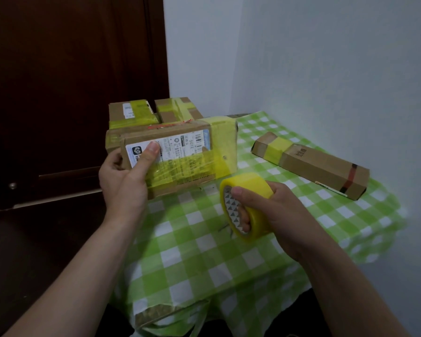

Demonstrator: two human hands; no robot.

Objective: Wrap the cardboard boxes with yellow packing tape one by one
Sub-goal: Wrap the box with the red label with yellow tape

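Head view. Left hand (124, 181) grips the labelled cardboard box (180, 132) at its near-left corner. The thumb presses flat on the shipping label (175, 144) and the fingers (112, 161) curl behind, apparently to steady the box on edge so tape can pass around it. At twelve o'clock of this box stand the left rear box (131, 115) and right rear box (178, 109), both banded yellow. A translucent tape strip (192, 167) crosses the label's lower half toward the box's right end, which is wrapped in opaque yellow. At four o'clock, the yellow packing tape roll (253, 183) is held by the right hand (280, 212), fingers (244, 215) hooked through the core, probably keeping the strip taut. At three o'clock a long narrow box (311, 166) lies on the counter (204, 263), with one yellow band.
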